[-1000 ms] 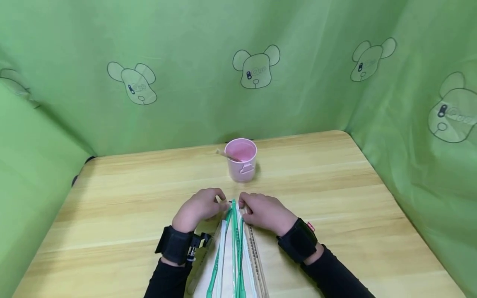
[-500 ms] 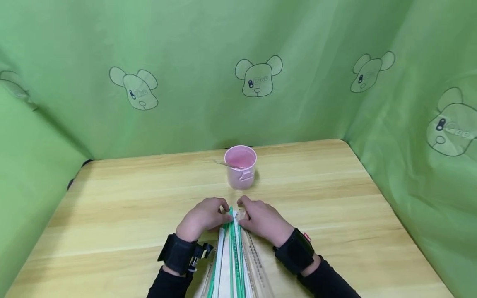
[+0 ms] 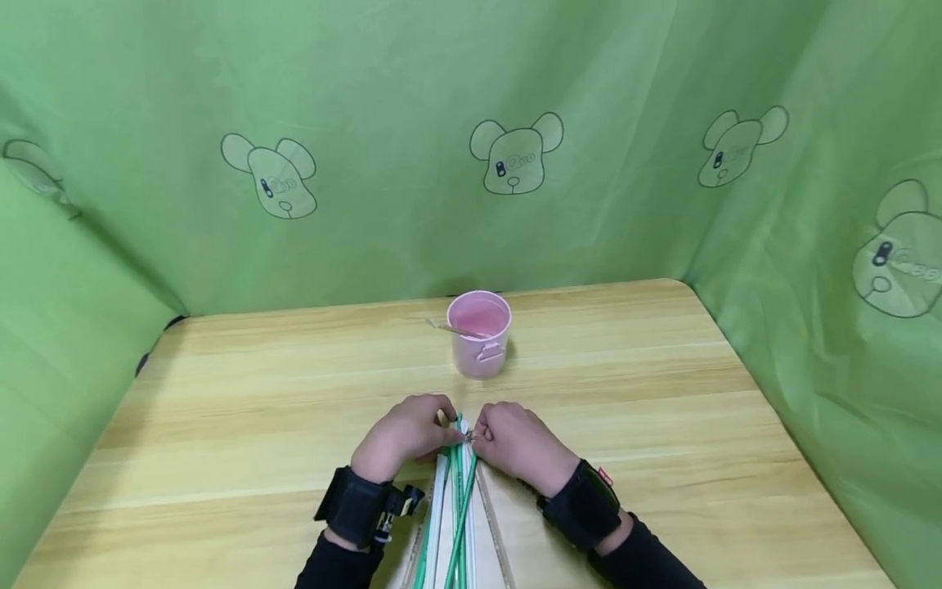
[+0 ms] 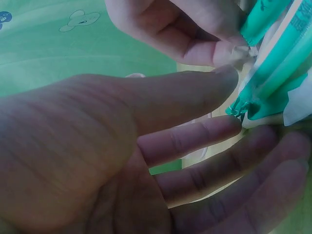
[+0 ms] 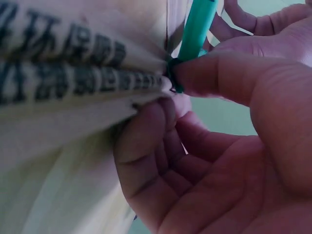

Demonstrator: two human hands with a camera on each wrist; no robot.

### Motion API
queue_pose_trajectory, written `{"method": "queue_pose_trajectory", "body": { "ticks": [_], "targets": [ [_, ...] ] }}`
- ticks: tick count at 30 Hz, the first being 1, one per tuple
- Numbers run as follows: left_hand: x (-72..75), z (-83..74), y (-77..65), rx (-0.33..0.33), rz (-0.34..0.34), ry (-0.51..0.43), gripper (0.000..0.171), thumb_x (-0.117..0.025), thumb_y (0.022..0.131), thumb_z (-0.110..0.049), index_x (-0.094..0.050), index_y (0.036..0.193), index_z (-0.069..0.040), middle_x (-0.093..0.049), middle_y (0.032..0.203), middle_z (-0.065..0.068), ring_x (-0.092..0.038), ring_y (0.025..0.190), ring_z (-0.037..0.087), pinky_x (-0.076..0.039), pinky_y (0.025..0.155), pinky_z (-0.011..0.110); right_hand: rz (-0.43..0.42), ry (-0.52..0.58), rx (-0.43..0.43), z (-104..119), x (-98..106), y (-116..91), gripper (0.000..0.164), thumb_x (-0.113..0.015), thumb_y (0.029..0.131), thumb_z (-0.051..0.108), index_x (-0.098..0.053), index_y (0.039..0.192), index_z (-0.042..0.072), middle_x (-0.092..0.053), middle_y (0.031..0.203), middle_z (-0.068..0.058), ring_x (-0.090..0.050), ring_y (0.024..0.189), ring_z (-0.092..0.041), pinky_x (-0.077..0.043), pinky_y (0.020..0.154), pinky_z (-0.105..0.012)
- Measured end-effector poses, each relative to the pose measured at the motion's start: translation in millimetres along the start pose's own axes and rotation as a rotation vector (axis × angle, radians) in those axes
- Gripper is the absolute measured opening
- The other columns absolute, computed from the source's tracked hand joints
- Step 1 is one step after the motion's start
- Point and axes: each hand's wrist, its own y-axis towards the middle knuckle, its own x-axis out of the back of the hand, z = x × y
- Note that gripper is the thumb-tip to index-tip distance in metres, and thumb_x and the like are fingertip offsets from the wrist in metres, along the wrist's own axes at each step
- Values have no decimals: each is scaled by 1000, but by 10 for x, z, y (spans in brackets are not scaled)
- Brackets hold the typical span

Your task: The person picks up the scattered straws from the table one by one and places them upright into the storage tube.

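A fan of long thin straw-like strips (image 3: 462,523), green, white and beige, lies toward me at the front of the table, narrowing to gathered tips. Dark printing shows on the beige wrapping (image 5: 73,83) in the right wrist view. My left hand (image 3: 405,433) holds the gathered end from the left, its thumb and forefinger on either side of a twisted green tip (image 4: 237,108). My right hand (image 3: 526,442), from the right, pinches a beige wrapping end between thumb and curled fingers, beside another green strip (image 5: 197,31). Both hands' fingertips meet closely at the tips.
Just beyond the hands stands a pink bucket (image 3: 480,356) with a thin stick (image 3: 445,327) leaning over its rim. The wooden table (image 3: 625,384) is enclosed by green cloth walls (image 3: 383,164) printed with bear heads. Black bands wrap both wrists.
My right hand has drawn in to the tips and its fingers have curled tighter. The printed beige wrapping on the right has narrowed, and a green strip now slants across the others.
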Motion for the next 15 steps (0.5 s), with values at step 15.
{"method": "queue_pose_trajectory", "body": {
  "ticks": [15],
  "targets": [
    [-1,-15,1,-26,7,37,23,-78,98,-15,-71,116,-2,-64,80,3,-60,66,19,-48,61,33,25,289,20,-32,213,-1,12,-69,105,12,-66,114,6,-65,81,1,-58,71,-11,-49,69,-31]
  ]
}}
